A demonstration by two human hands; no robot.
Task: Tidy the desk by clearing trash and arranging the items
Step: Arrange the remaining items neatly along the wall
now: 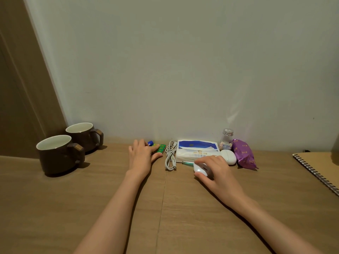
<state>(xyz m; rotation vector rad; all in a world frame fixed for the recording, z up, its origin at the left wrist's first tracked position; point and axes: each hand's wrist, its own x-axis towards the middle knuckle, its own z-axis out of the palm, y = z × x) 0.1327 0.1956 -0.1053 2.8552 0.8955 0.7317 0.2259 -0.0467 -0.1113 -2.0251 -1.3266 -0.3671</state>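
Small items line the back of the wooden desk (110, 189) along the wall. My left hand (141, 155) lies flat with straight fingers on a row of green batteries (160, 148); a blue battery (150, 143) shows just behind it. My right hand (216, 171) curls over a white mouse (200, 168), thumb on its near side. A coiled white cable (170, 155) lies between the hands. Behind the mouse are a tissue pack (197, 149), a green pen (187, 163), a white case (229, 156), a small pill bottle (226, 141) and a purple snack packet (244, 154).
Two dark brown mugs (58, 154) (84, 135) stand at the back left by a wooden panel. A spiral notebook (319, 167) lies at the right edge, with a dark object (335, 145) behind it.
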